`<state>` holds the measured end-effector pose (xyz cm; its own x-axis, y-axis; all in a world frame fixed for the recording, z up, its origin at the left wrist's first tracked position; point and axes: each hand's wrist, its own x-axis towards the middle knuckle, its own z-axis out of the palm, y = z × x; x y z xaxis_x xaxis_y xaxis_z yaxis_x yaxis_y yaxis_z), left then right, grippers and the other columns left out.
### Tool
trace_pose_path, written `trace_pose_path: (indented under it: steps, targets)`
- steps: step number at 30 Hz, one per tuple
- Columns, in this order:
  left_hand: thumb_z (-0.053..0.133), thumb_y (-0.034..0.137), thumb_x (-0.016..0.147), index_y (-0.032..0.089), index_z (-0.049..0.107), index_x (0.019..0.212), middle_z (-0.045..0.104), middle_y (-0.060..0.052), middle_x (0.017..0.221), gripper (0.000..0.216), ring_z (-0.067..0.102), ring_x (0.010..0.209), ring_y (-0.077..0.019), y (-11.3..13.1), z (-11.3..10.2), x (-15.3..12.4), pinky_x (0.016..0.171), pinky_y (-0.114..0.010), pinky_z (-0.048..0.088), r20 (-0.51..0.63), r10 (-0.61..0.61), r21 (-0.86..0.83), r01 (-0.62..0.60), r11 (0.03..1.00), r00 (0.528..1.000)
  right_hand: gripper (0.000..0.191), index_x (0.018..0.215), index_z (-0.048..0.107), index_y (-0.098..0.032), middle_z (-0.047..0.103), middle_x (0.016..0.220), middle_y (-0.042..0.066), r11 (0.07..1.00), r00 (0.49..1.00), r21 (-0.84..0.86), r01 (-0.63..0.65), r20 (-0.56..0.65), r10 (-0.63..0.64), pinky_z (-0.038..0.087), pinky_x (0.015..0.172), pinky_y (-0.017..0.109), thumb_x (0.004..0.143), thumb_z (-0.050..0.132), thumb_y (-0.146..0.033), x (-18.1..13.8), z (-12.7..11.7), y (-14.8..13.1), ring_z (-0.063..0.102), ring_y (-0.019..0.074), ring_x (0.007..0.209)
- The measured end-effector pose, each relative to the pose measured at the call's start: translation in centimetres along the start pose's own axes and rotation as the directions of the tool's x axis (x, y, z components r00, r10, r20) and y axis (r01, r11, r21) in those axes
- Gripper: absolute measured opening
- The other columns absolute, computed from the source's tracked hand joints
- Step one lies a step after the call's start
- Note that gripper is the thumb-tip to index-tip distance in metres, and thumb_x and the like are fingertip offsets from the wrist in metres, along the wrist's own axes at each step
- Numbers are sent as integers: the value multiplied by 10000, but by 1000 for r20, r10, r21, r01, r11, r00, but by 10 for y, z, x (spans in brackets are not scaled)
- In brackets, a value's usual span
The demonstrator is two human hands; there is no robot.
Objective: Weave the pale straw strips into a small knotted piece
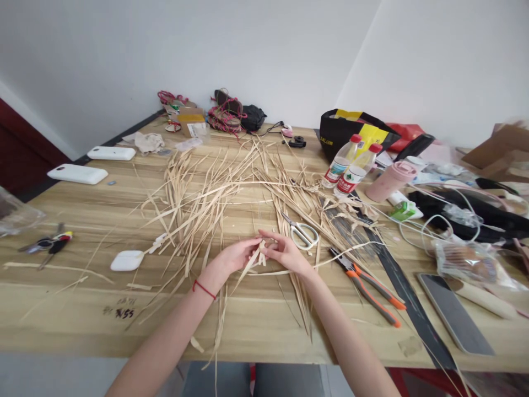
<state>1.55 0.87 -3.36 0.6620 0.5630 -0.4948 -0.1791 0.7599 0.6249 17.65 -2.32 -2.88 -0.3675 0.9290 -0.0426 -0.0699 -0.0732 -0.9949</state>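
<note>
I've got two red-capped bottles (pixel 354 175) beside a pink tumbler (pixel 390 183), black-and-yellow bag (pixel 335 137) just behind. Phone (pixel 454 314) lies flat at right; keys (pixel 53 245) and rounded white case (pixel 127 260) at left.

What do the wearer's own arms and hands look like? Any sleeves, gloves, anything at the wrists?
The left arm and right arm show no sleeves, cables or clear markings. A thin red cord is worn at the left wrist; the right one is bare. The left hand and right hand wear no gloves.
</note>
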Motion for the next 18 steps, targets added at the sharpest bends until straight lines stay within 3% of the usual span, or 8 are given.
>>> trace_pose_path:
  steps: [8,18]
  targets:
    - [547,366,785,124,531,753,515,14,548,245,450,449,-66,-1,3,-1,442,-203,300,-10,39,-3,-39,999,999,626,1266,432,-159,612,629,-24,998,1000,55,-4,12,4,453,622,252,704,654,-322,0,4,0,588,117,608]
    - [556,246,785,132,541,734,537,3,598,126,501,517,-84,-4,0,2,506,-208,368,24,54,-72,-52,996,998,653,1280,410,-164,648,639,-9,998,999,56,-17,33,15,489,684,323,694,660,-308,0,6,3,635,155,639]
